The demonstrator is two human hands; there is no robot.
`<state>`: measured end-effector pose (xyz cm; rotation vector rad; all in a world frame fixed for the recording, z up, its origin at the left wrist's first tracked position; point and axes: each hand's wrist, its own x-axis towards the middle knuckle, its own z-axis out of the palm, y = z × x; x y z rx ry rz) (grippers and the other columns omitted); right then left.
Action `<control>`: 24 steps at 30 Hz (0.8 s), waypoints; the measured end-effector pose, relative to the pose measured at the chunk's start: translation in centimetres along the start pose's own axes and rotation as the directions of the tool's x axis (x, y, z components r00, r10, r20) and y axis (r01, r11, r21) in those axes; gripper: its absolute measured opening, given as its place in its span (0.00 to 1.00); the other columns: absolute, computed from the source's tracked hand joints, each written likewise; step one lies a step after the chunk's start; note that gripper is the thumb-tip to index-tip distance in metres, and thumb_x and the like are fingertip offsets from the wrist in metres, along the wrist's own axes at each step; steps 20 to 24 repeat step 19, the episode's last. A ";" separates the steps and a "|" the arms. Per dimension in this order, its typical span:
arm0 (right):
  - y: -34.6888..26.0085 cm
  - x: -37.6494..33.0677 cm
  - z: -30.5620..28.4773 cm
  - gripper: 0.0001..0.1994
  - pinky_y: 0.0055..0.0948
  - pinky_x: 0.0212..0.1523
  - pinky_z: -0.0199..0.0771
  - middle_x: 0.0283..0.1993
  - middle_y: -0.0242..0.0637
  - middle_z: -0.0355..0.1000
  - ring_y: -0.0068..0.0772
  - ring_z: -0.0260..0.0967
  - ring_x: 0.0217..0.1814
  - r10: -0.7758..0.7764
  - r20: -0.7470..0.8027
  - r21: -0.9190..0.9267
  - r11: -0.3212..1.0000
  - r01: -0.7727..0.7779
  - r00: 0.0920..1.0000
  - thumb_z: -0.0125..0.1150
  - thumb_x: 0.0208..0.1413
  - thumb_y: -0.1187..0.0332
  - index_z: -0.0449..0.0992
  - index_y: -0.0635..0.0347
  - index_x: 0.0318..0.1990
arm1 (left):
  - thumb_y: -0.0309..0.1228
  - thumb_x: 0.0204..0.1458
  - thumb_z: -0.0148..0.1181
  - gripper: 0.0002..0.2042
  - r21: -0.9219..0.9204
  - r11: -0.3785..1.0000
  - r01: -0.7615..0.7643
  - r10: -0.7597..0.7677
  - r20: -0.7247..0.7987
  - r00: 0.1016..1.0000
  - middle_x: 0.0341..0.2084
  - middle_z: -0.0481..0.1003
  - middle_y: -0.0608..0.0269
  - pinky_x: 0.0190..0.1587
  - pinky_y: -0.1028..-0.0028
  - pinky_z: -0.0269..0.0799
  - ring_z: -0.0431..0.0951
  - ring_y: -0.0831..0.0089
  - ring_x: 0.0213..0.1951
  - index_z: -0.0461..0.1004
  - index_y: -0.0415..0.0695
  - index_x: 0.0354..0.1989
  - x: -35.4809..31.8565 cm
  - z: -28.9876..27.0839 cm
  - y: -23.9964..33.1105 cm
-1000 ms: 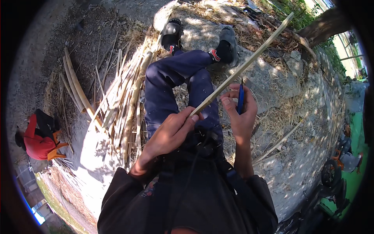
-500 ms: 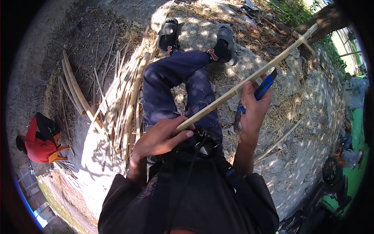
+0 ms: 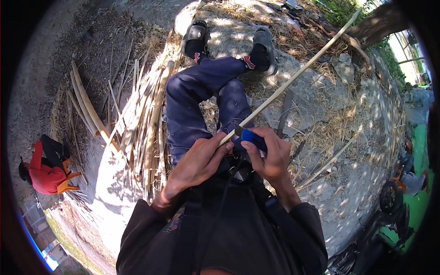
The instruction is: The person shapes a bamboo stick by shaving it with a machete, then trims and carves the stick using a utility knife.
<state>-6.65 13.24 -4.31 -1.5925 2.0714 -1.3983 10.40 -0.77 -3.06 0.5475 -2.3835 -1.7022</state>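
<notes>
A long, pale bamboo strip (image 3: 293,80) slants from my lap up toward the far right. My left hand (image 3: 197,160) is closed round its near end, thumb along the top. In my right hand (image 3: 271,153) is a blue utility knife (image 3: 253,139), gripped just right of the left hand. Its dark blade (image 3: 239,130) rests against the strip close to my left fingers. The knife's rear part is hidden by my right hand. Strip and hands are over my lap, above my legs in dark blue trousers (image 3: 190,105).
A heap of split bamboo strips (image 3: 146,114) lies left of my legs, beside thicker curved pieces (image 3: 87,105). Right of my knees lies a dark flat bar (image 3: 285,110). A person in red (image 3: 46,176) sits far left. A tree trunk (image 3: 380,25) and a motorcycle (image 3: 389,201) are at right.
My right hand has come down and left with the utility knife, bringing its blade onto the strip near my left hand. The strip's far end has swung up and slightly left.
</notes>
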 end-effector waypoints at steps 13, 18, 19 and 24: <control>-0.6 -0.2 0.9 0.15 0.33 0.24 0.76 0.32 0.37 0.80 0.39 0.79 0.25 -0.092 -0.038 -0.097 0.991 0.088 0.995 0.76 0.57 0.62 0.81 0.62 0.43 | 0.21 0.58 0.68 0.21 0.441 0.839 -0.319 0.454 -0.246 0.856 0.32 0.81 0.53 0.34 0.61 0.75 0.82 0.56 0.34 0.71 0.27 0.59 -1.1 1.5 -0.8; -0.9 -0.1 -0.2 0.13 0.35 0.32 0.81 0.35 0.45 0.82 0.43 0.84 0.33 0.005 -0.033 -0.095 0.995 -0.008 0.999 0.75 0.58 0.66 0.82 0.67 0.43 | 0.23 0.64 0.62 0.18 0.043 0.999 0.014 -0.012 -0.030 0.999 0.37 0.83 0.51 0.38 0.60 0.76 0.84 0.53 0.38 0.74 0.40 0.62 -0.7 0.3 0.7; -0.9 -0.1 -0.2 0.13 0.34 0.32 0.82 0.36 0.45 0.82 0.43 0.84 0.33 0.009 -0.027 -0.094 0.996 -0.011 1.000 0.74 0.58 0.65 0.82 0.66 0.43 | 0.25 0.65 0.61 0.17 0.039 0.995 0.088 -0.088 -0.006 0.996 0.39 0.83 0.50 0.42 0.60 0.76 0.84 0.52 0.41 0.75 0.43 0.63 -0.9 0.3 0.8; -0.9 -0.1 -0.2 0.13 0.34 0.32 0.82 0.36 0.45 0.82 0.43 0.84 0.33 0.009 -0.027 -0.094 0.996 -0.011 1.000 0.74 0.58 0.65 0.82 0.66 0.43 | 0.25 0.65 0.61 0.17 0.039 0.995 0.088 -0.088 -0.006 0.996 0.39 0.83 0.50 0.42 0.60 0.76 0.84 0.52 0.41 0.75 0.43 0.63 -0.9 0.3 0.8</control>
